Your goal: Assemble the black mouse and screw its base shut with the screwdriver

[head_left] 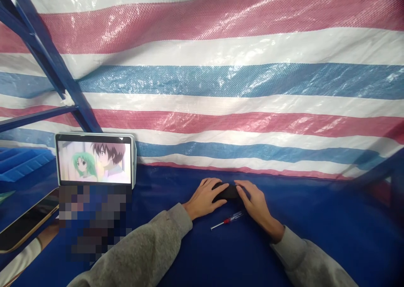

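A small black object [227,192] lies on the blue table surface [315,219] in the middle of the view. My left hand [204,196] grips its left end and my right hand [256,202] grips its right end; what the object is cannot be made out. Just in front of my hands lies a small screwdriver [226,221] with a red and clear handle and a thin metal shaft pointing left. Both my arms wear grey sleeves.
A tablet [94,158] showing a cartoon stands propped at the left. A phone [27,224] with a dark screen lies tilted at the far left, beside another sleeve. A striped red, white and blue tarp [221,81] hangs behind. Blue metal frame bars [50,59] cross the upper left.
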A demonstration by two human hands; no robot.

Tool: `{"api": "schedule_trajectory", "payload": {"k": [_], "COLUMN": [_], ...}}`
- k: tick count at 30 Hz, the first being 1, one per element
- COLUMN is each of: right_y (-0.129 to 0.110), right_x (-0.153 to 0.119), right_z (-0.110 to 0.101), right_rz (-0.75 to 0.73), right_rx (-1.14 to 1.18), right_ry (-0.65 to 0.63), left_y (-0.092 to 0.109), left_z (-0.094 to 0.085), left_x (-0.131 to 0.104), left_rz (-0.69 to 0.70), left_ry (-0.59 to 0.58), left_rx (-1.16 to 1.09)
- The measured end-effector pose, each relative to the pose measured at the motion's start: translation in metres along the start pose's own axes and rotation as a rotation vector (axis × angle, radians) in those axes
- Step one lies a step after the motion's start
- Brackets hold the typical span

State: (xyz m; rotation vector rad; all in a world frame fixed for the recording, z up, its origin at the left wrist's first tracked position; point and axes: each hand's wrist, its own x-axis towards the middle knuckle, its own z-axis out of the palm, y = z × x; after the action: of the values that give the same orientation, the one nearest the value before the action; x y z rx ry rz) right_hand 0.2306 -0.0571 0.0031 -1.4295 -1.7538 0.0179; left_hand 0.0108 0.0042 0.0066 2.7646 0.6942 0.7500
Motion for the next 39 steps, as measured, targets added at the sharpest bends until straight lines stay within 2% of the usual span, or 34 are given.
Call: {"api": "schedule_trajectory", "payload": {"k": [2,3,4,7,8,11,15,19,23,27,33,39], "right_y": [-0.006,-0.011,-0.017,-0.037,-0.042,-0.050,-0.046,-0.042,-0.048,-0.063,-0.082,-0.079], "right_x": [0.005,0.009,0.014,0.027,0.029,0.030,0.024,0.027,0.043,0.067,0.093,0.091], "right_z": [-0.011,-0.019,-0.027,-0.048,-0.051,-0.052,-0.041,-0.042,-0.058,-0.074,-0.092,-0.095], "right_rz": [-0.071,-0.104,-0.127,-0.118,-0.079,-0.017,0.023,-0.017,-0.101,-0.092,-0.032,-0.029], "right_rx": [-0.011,-0.002,0.009,-0.046,-0.128,-0.318,-0.410,-0.343,-0.225,-0.097,-0.055,-0.052], "right_ry": [0.131,0.118,0.019,-0.550,-0.674,-0.878,-0.983,-0.953,-0.781,-0.612,-0.514,-0.481], "left_y": [0.001,0.002,0.002,0.003,0.003,0.003,0.004,0.007,0.007,0.006,0.005,0.002], "left_z": [-0.001,-0.001,-0.002,-0.002,-0.002,-0.002,-0.002,-0.007,-0.011,-0.013,-0.010,-0.006], "left_x": [0.000,0.000,0.000,0.000,0.000,0.000,0.000,0.001,0.001,0.000,-0.001,0.000], "left_rz": [-0.009,-0.011,-0.012,-0.019,-0.024,-0.036,-0.050,-0.048,-0.068,-0.077,-0.052,-0.066], "left_ry": [-0.001,0.005,0.009,0.014,0.015,0.022,0.024,0.053,0.177,0.255,0.299,0.356], "left_rx": [-0.005,-0.007,-0.009,-0.015,-0.018,-0.033,-0.048,-0.112,-0.216,-0.274,-0.282,-0.272]}}
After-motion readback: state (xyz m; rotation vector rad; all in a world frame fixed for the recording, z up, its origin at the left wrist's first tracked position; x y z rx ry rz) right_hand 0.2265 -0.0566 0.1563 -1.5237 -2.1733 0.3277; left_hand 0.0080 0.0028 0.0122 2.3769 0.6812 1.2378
